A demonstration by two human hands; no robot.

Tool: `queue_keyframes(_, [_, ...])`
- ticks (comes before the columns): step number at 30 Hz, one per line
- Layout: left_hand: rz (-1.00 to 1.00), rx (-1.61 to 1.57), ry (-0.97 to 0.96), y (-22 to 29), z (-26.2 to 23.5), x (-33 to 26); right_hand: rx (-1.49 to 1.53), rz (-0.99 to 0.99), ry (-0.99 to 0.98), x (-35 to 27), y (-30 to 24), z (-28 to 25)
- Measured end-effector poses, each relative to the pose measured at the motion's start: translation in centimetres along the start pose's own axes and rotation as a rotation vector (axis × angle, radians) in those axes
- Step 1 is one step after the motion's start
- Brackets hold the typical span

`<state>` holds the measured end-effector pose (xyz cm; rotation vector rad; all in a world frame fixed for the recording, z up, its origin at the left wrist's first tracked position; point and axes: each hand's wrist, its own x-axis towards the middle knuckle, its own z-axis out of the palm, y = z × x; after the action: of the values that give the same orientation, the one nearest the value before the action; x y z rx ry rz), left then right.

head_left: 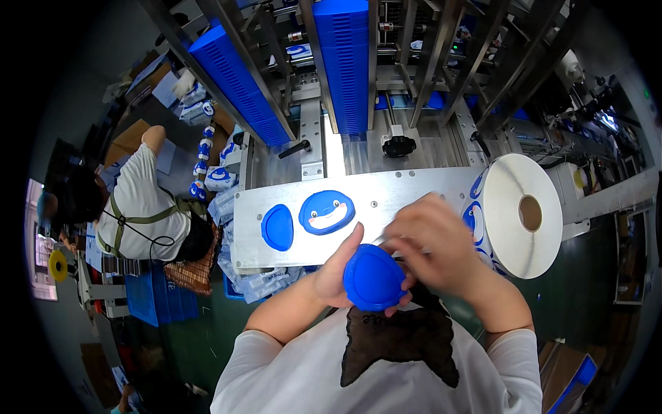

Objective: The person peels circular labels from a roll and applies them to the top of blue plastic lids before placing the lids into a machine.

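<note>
A plain blue plastic lid (374, 277) with a rounded outline and raised rim rests in my left hand (334, 279), whose thumb and fingers grip its edges. My right hand (431, 238) is close above the lid's upper right edge, its fingers bent and smeared by motion. A pale sliver shows near those fingertips, too blurred to name. On the metal plate ahead of me lie another plain blue lid (278, 228) and, right of it, a blue lid with a smiling cartoon sticker (327, 212).
A large roll of stickers (510, 215) stands at the plate's right end. Tall stacks of blue lids (343, 69) rise between metal guides beyond the metal plate (407, 183). White-and-blue packs (265, 281) heap at its left. A co-worker (148, 200) works farther left, by blue crates (155, 297).
</note>
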<state>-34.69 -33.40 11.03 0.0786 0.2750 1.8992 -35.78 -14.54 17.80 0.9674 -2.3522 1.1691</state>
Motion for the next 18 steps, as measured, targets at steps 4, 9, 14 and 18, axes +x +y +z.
queue_keyframes(4, [-0.021, -0.030, -0.060, -0.1, -0.4, 0.2, -0.076, -0.020, -0.015, -0.3, 0.8, 0.5])
queue_keyframes(9, [-0.015, -0.051, -0.091, -0.1, -0.4, 0.1, -0.078, 0.009, 0.048, -0.3, 0.5, -0.7])
queue_keyframes(14, [-0.012, 0.125, -0.135, 0.0, -1.5, -0.2, 0.047, 0.071, -0.022, -0.6, 0.1, 1.8])
queue_keyframes(18, [0.127, 0.266, 0.018, 0.2, 1.1, -1.2, 0.072, 0.202, -0.006, -1.0, 0.3, 1.6])
